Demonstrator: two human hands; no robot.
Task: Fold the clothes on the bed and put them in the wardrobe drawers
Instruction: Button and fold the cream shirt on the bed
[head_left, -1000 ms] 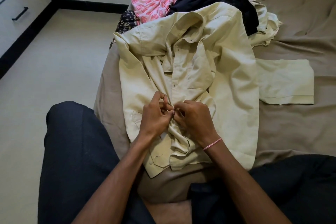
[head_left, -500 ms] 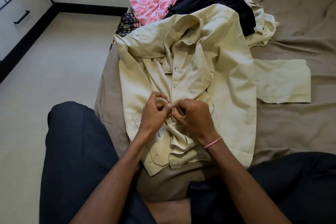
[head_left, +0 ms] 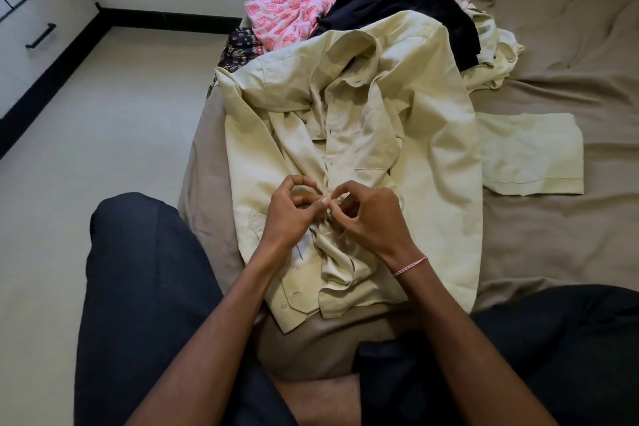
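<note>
A pale yellow shirt point(head_left: 432, 149) lies front-up on the bed point(head_left: 553, 235), collar away from me, one sleeve stretched out to the right. My left hand point(head_left: 294, 214) and my right hand point(head_left: 370, 218) meet at the shirt's button placket, low on the front. Both pinch the fabric there with fingertips, and the cloth below them is bunched. Behind the shirt sits a pile: a pink patterned garment point(head_left: 287, 17), a dark navy garment point(head_left: 408, 7) and a black printed cloth point(head_left: 238, 45).
White wardrobe drawers point(head_left: 38, 38) with a black handle stand at the far left across a pale floor point(head_left: 103, 149). My dark-trousered legs flank the bed corner. The bed's brown sheet spreads to the right.
My hands stay at the placket; the fingers have shifted slightly, with the right fingertips now lifted onto the fabric edge. The shirt has not moved.
</note>
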